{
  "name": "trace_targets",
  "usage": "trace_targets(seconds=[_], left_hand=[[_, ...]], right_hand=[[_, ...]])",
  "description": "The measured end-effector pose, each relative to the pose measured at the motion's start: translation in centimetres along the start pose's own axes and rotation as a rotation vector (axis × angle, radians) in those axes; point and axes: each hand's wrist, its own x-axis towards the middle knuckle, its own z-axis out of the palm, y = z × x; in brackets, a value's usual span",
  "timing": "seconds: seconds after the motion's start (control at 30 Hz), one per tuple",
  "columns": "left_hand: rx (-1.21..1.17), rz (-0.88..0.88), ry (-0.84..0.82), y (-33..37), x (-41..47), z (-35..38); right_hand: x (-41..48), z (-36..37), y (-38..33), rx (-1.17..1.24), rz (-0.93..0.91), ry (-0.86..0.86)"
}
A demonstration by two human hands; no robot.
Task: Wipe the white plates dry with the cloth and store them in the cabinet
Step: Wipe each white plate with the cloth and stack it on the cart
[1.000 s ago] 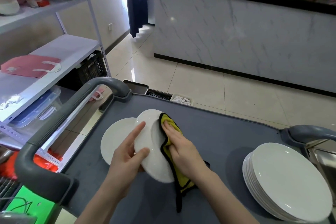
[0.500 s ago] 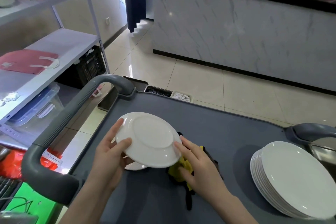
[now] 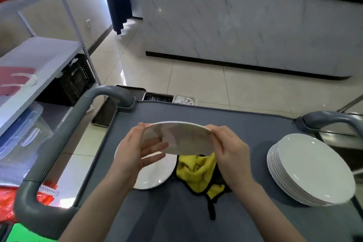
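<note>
I hold a white plate (image 3: 182, 137) in the air above the grey cart top (image 3: 245, 135), tilted almost edge-on to me. My left hand (image 3: 135, 149) grips its left rim, thumb on top and fingers underneath. My right hand (image 3: 228, 151) pinches its right rim. Below the held plate, another white plate (image 3: 157, 173) lies flat on the cart. The yellow cloth with black trim (image 3: 198, 171) lies crumpled on the cart beside it, with neither hand on it. A stack of several white plates (image 3: 312, 169) sits at the cart's right side.
The cart has grey handles at the left (image 3: 59, 143) and right (image 3: 330, 120). A white metal shelf unit (image 3: 39, 59) stands to the left, with a black crate (image 3: 74, 82) under it. A marble-fronted counter (image 3: 245, 25) runs across the tiled floor ahead.
My right hand let go of the cloth, which now lies on the cart. Both hands flipped the plate and raised it, tilted edge-on.
</note>
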Motion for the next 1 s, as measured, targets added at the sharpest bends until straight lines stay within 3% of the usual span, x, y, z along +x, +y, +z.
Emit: trace_targets(seconds=[0.17, 0.27, 0.5, 0.73, 1.0], left_hand=[[0.558, 0.346, 0.062, -1.4, 0.5, 0.1], [0.798, 0.451, 0.129, -2.6, 0.9, 0.5], [0.613, 0.313, -0.025, -5.1, 0.9, 5.9], [0.479, 0.308, -0.040, -7.1, 0.2, 14.5], [0.264, 0.012, -0.198, -11.1, -0.1, 24.2]], right_hand=[[0.8, -1.9, 2.1, 0.195, 0.241, -0.072], [0.7, -3.2, 3.3, 0.326, 0.358, -0.059], [-0.3, -7.9, 6.7, 0.543, 0.481, -0.057], [-1.3, -14.6, 13.0, 0.338, 0.462, 0.036], [-4.1, -21.6, 21.4, 0.208, 0.608, 0.063]])
